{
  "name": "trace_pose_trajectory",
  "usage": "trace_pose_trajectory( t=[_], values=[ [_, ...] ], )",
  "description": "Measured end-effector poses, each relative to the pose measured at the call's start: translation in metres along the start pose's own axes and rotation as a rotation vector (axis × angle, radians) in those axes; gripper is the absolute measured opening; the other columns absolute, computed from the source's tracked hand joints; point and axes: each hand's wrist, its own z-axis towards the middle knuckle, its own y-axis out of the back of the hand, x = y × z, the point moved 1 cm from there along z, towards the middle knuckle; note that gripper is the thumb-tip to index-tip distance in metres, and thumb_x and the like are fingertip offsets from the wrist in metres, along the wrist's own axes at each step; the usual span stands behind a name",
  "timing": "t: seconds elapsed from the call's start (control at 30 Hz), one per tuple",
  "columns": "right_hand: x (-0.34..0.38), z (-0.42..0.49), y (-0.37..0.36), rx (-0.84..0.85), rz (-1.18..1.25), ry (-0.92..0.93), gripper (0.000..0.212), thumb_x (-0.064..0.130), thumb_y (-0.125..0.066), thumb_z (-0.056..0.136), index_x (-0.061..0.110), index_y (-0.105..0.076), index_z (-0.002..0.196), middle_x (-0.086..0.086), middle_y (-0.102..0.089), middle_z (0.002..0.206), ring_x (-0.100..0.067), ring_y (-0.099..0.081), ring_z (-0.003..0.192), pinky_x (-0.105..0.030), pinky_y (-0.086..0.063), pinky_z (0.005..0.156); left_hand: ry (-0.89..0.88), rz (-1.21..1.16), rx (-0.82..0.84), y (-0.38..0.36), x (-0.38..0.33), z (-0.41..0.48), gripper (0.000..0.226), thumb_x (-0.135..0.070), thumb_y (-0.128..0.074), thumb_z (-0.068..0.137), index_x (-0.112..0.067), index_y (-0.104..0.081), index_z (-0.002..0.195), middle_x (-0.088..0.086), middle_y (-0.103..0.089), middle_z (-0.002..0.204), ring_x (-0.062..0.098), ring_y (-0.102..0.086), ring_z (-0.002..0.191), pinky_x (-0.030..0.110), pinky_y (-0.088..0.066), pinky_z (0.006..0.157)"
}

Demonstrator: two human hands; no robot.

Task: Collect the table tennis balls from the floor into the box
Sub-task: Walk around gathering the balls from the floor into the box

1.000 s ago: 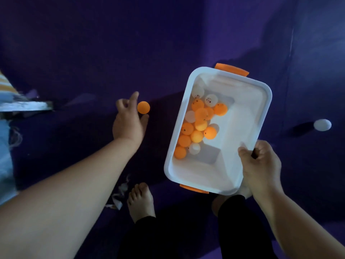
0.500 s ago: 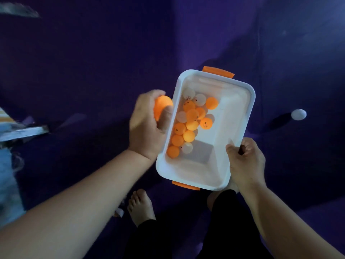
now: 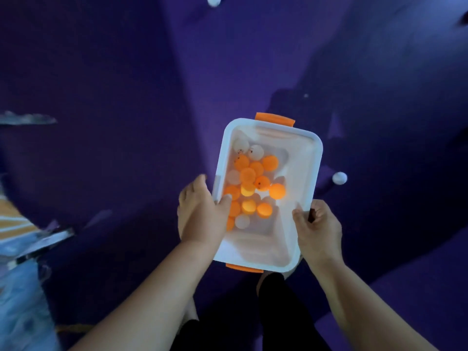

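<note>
Box (image 3: 305, 160) held over floor (image 3: 126, 72), long axis pointing away from me | inside: orange and white balls (image 3: 249, 176) heaped left | left hand (image 3: 200, 214) thumb hooks left rim | right hand (image 3: 319, 229) fingers curl round right rim | white ball (image 3: 339, 178) on floor, right of box

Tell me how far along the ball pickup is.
Done: a pile of orange and white balls lies in the white box. In hand: the left hand and right hand both grip the box's long sides; neither holds a ball. Left: two white balls on the purple floor, one right of the box, one at the top edge.
</note>
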Motion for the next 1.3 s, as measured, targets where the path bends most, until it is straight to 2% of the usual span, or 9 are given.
trace_pose_trajectory(
  t=[0.1,0.17,0.33,0.47,0.53,0.7,0.93,1.13,1.3],
  values=[
    [0.008,0.018,0.026,0.006,-0.020,0.015,0.009,0.028,-0.057,0.090,0.023,-0.055,0.083,0.003,-0.059,0.071,-0.015,-0.056,0.067,-0.033,-0.049,0.061,0.006,0.066,0.087,-0.005,-0.035,0.006,0.022,-0.028,-0.043,0.093,-0.008,-0.047,0.104,0.011,-0.062,0.102,0.033,-0.055,0.091,0.038,-0.043,0.070],
    [0.009,0.035,0.038,0.018,-0.015,0.009,0.010,0.030,-0.057,0.090,0.023,-0.054,0.083,0.003,-0.058,0.071,-0.014,-0.055,0.066,-0.033,-0.048,0.060,-0.052,0.081,0.075,-0.013,-0.058,0.013,0.021,-0.024,-0.038,0.095,-0.008,-0.045,0.106,0.014,-0.063,0.094,0.035,-0.054,0.082,0.036,-0.038,0.064],
    [-0.010,0.084,0.057,-0.022,0.045,-0.005,0.024,0.042,-0.044,0.092,0.025,-0.049,0.076,0.003,-0.056,0.072,-0.017,-0.054,0.065,-0.038,-0.046,0.062,-0.156,0.094,0.006,-0.039,-0.095,0.031,0.013,-0.022,-0.043,0.096,-0.009,-0.042,0.097,0.020,-0.062,0.092,0.043,-0.056,0.088,0.036,-0.029,0.064],
    [-0.043,0.135,0.067,-0.150,-0.146,-0.088,0.019,0.030,-0.045,0.095,0.027,-0.054,0.111,0.001,-0.061,0.103,-0.020,-0.058,0.084,-0.035,-0.045,0.068,-0.199,0.068,0.006,-0.060,-0.110,0.056,0.017,-0.021,-0.045,0.093,-0.011,-0.034,0.085,0.020,-0.058,0.082,0.044,-0.053,0.080,0.039,-0.030,0.062],
    [-0.061,0.160,0.067,-0.089,-0.310,-0.117,0.041,0.016,-0.047,0.093,0.031,-0.044,0.131,0.002,-0.050,0.124,-0.018,-0.053,0.086,-0.031,-0.041,0.069,-0.209,0.057,0.018,-0.072,-0.113,0.068,0.017,-0.022,-0.045,0.092,-0.011,-0.036,0.084,0.021,-0.061,0.085,0.044,-0.053,0.079,0.042,-0.037,0.064],
    [-0.086,0.201,0.046,0.009,-0.522,-0.186,0.061,0.015,-0.050,0.092,0.032,-0.025,0.145,-0.006,-0.033,0.138,-0.022,-0.049,0.081,-0.032,-0.039,0.063,-0.271,0.005,0.022,-0.091,-0.109,0.085,0.022,-0.027,-0.049,0.092,-0.011,-0.051,0.107,0.014,-0.067,0.094,0.040,-0.059,0.086,0.045,-0.048,0.074],
    [-0.102,0.223,0.026,0.050,-0.518,-0.190,0.036,0.016,-0.044,0.095,0.017,-0.046,0.131,-0.016,-0.042,0.128,-0.028,-0.049,0.083,-0.036,-0.044,0.067,-0.279,-0.019,0.048,-0.088,-0.113,0.104,0.026,-0.028,-0.050,0.092,-0.015,-0.052,0.114,0.007,-0.069,0.097,0.035,-0.061,0.090,0.041,-0.050,0.077],
    [-0.039,0.180,0.057,-0.342,0.150,0.000,0.030,0.040,-0.051,0.091,0.026,-0.052,0.117,0.006,-0.057,0.097,-0.026,-0.061,0.087,-0.043,-0.055,0.077,-0.246,0.015,0.052,-0.065,-0.129,0.094,0.015,-0.025,-0.051,0.091,-0.014,-0.050,0.101,0.008,-0.068,0.093,0.037,-0.060,0.085,0.039,-0.046,0.070],
    [0.042,0.128,0.094,-0.271,0.145,0.376,0.033,0.023,-0.058,0.090,0.011,-0.056,0.121,0.016,-0.051,0.089,-0.001,-0.050,0.072,-0.005,-0.045,0.071,-0.161,-0.053,0.060,-0.033,-0.156,0.060,0.010,-0.024,-0.054,0.089,-0.015,-0.049,0.091,0.004,-0.067,0.086,0.036,-0.060,0.081,0.035,-0.043,0.066]
  ],
)
